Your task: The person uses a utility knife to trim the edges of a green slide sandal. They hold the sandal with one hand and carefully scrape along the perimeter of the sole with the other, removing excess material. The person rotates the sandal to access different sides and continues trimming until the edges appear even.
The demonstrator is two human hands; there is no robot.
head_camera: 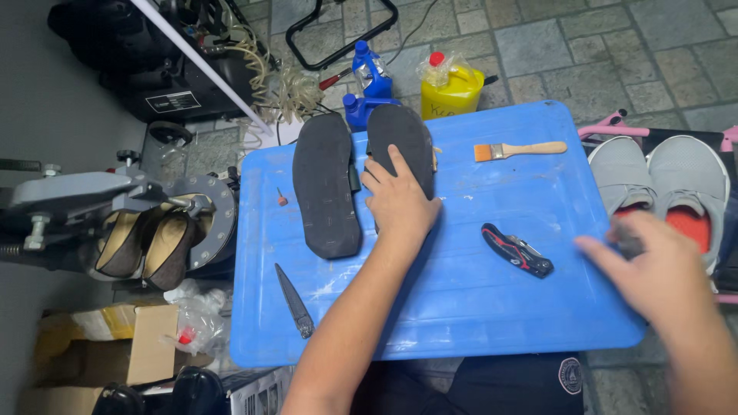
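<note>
Two dark rubber shoe soles lie side by side at the back of a blue plastic board (461, 307). My left hand (397, 201) presses flat on the right sole (400, 142), fingers spread. The left sole (326, 184) lies untouched beside it. My right hand (649, 265) hovers blurred over the board's right edge, fingers curled around a small dark grey thing that I cannot make out. A red and black folding knife (517, 250) lies between my hands.
A wooden-handled brush (519, 150) lies at the board's back right; a slim grey blade (294, 300) at its front left. Grey sneakers (661, 184) sit at right. Yellow jug (450, 88) and blue bottle (369, 81) stand behind. A machine holding brown shoes (146, 242) is at left.
</note>
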